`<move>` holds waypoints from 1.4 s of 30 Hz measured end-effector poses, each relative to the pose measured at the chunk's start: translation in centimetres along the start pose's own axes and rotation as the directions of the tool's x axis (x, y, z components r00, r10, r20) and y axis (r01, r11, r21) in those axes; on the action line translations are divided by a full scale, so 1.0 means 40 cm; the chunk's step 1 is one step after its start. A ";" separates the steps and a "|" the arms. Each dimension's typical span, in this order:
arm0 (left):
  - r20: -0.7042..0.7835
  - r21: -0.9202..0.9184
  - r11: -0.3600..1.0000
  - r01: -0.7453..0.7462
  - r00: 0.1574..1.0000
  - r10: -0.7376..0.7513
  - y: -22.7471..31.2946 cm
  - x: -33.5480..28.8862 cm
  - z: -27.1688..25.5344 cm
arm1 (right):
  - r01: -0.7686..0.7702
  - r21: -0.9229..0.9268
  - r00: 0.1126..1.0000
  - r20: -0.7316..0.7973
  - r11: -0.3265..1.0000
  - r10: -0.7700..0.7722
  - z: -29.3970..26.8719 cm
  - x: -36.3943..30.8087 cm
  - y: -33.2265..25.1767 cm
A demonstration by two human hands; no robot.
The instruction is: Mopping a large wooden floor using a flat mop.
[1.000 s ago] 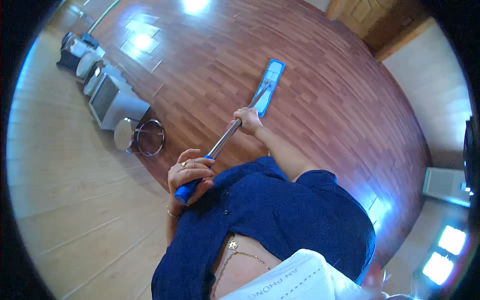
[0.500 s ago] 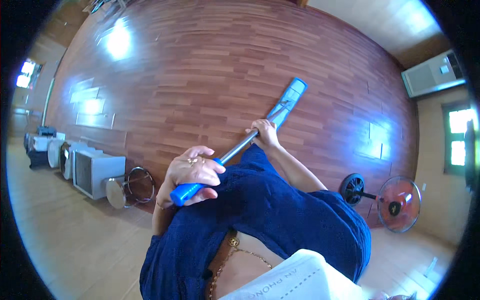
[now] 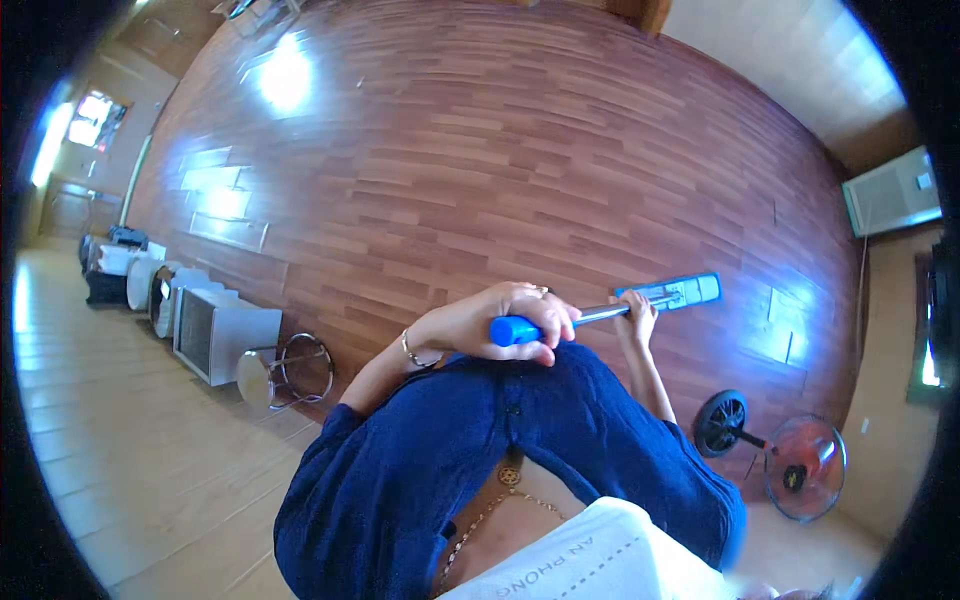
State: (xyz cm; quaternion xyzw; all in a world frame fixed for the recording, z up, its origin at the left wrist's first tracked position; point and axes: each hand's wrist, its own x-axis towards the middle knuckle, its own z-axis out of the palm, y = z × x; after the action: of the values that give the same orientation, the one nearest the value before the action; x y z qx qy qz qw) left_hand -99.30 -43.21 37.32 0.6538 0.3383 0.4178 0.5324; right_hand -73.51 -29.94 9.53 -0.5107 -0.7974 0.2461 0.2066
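A flat mop (image 3: 692, 291) with a blue head lies with that head against the wood-look floor, off to the right of my body. Its metal pole slants back toward me and ends in a blue grip. My left hand (image 3: 520, 318) is wrapped round the blue grip, in front of my waist. Farther along the pole, close to the mop head, my right hand (image 3: 637, 318) is closed on the metal part. Both hands hold the same mop.
A standing fan (image 3: 805, 468) with a round black base is at the right. Along the left, a stool (image 3: 258, 379) with metal legs stands beside a white box-shaped appliance (image 3: 228, 335) and several other items. A white cabinet-like unit (image 3: 892, 192) stands by the right wall. Brown plank flooring (image 3: 480, 170) stretches ahead.
The mop head has swung to the right and nearer to me, turning from pointing ahead to pointing sideways. Both hands have moved right with the pole, still gripping it.
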 end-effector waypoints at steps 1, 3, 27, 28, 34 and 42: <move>-0.014 0.013 1.000 0.004 1.000 -0.004 0.000 0.013 0.007 | 0.033 -0.008 0.999 -0.010 0.999 -0.033 -0.019 0.012 -0.004; -0.022 0.041 0.999 0.004 1.000 -0.003 0.010 0.034 0.013 | 0.086 -0.023 0.996 -0.001 0.996 -0.086 -0.038 0.031 -0.006; -0.605 0.759 0.521 0.391 0.719 0.342 0.165 -0.076 0.094 | 0.667 0.376 0.554 0.326 0.643 -0.766 0.232 0.375 -0.546; -0.601 0.770 0.492 0.406 0.721 0.346 0.176 -0.084 0.093 | 0.682 0.401 0.515 0.330 0.611 -0.791 0.235 0.368 -0.577; -0.523 0.839 0.367 0.401 0.782 0.341 0.234 -0.140 0.065 | 0.776 0.459 0.230 0.435 0.434 -0.871 0.338 0.325 -0.735; -0.352 0.913 0.390 0.121 0.719 0.600 0.282 -0.294 -0.092 | 0.822 0.366 0.221 0.500 0.435 -0.838 0.323 0.277 -0.913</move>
State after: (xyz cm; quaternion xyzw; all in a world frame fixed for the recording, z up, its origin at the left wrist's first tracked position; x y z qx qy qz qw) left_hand -107.61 -54.42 46.47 0.6903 0.5572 0.4453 -0.1219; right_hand -111.41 -35.17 22.18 0.1077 -0.9591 0.2591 0.0368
